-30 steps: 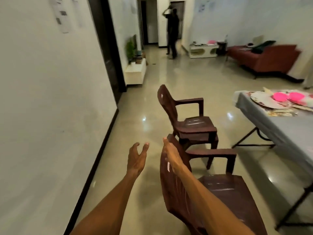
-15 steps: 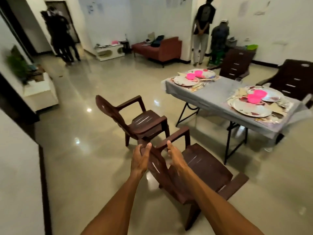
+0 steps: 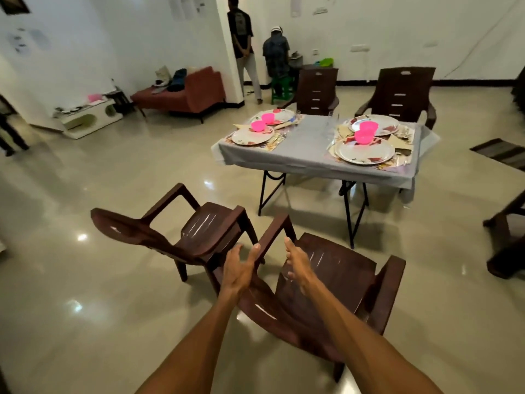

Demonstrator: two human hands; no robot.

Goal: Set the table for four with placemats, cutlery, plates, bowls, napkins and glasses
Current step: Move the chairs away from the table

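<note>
A dark brown plastic chair (image 3: 335, 277) stands tilted in front of me, facing the table. My left hand (image 3: 238, 270) holds the top of its backrest, thumb on one side and fingers on the other. My right hand (image 3: 298, 265) grips the same edge a little to the right. The table (image 3: 305, 150) with a grey cloth stands beyond. On it lie placemats with white plates (image 3: 365, 151), pink bowls (image 3: 363, 137) and a clear glass (image 3: 331, 125).
A second brown chair (image 3: 199, 231) stands just left of mine, nearly touching it. Two more chairs (image 3: 400, 92) stand behind the table, and another sits at the right edge. Two people (image 3: 244, 46) stand at the far wall by a red sofa (image 3: 184, 92).
My view has swung right from the hallway to the table. Both hands, which were reaching, now hold the chair's backrest, and the chair has turned towards the table.
</note>
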